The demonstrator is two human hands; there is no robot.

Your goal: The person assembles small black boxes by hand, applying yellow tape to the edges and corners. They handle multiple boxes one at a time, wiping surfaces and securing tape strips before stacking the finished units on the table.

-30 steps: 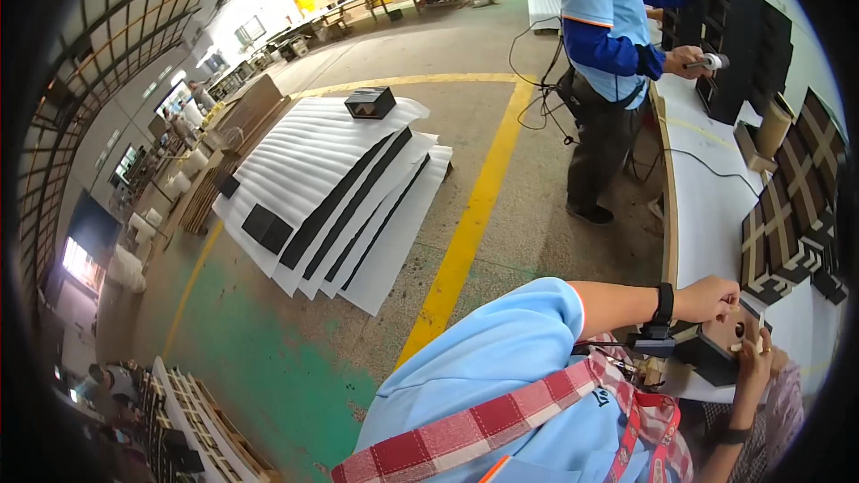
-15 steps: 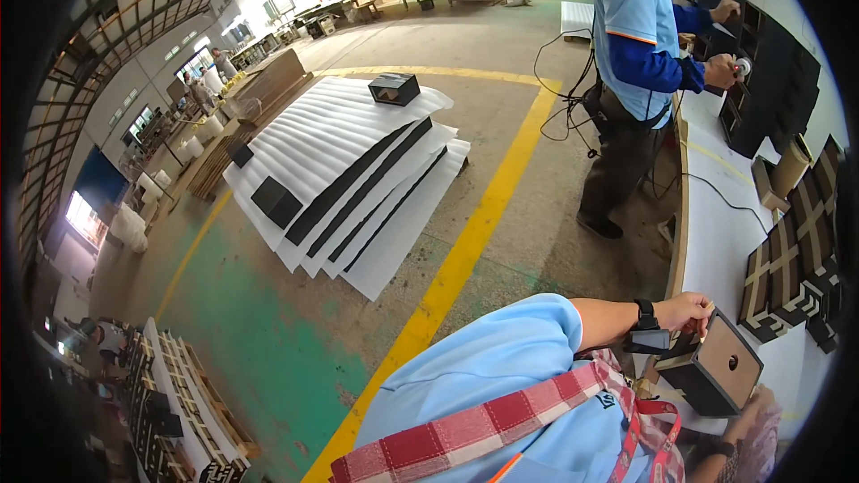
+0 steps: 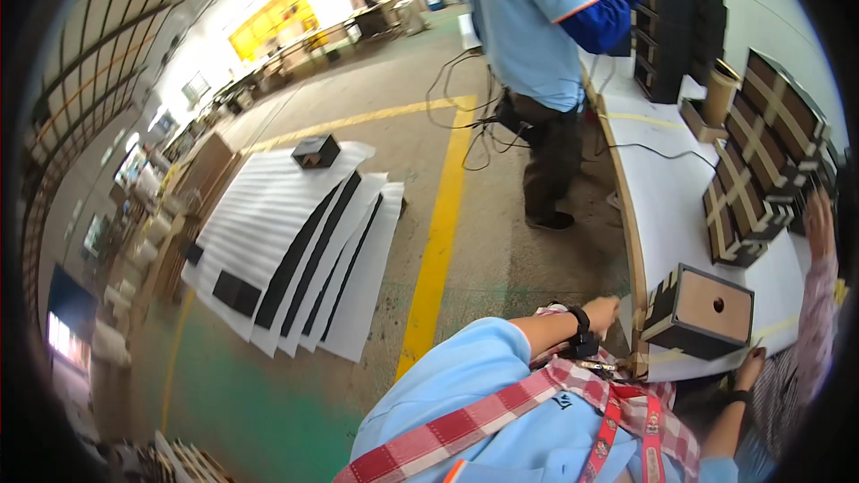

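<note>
A black box [image 3: 696, 311] with a brown front panel and a round hole stands on the white-topped table near its front edge. My left hand [image 3: 601, 314] is apart from the box, left of it, at the table's edge. Its fingers are curled closed; a small pale shape shows beside them, and I cannot make out what they hold. My right hand [image 3: 748, 368] is at the box's lower right corner, its fingers bent together. A thin tip sticks up by it, too small to name. Whether this hand touches the box is unclear.
Taped black boxes [image 3: 761, 161] are stacked at the table's right, where another person's hand [image 3: 819, 219] reaches in. A cardboard tube [image 3: 718, 94] stands behind. A co-worker [image 3: 537, 45] stands at the table's far end, with cables behind. Foam-covered panels [image 3: 268, 224] lie on the left.
My left hand has left the box and moved left to the table edge. The box now rests on the table. The view has turned right, and another person's hand appears by the stack.
</note>
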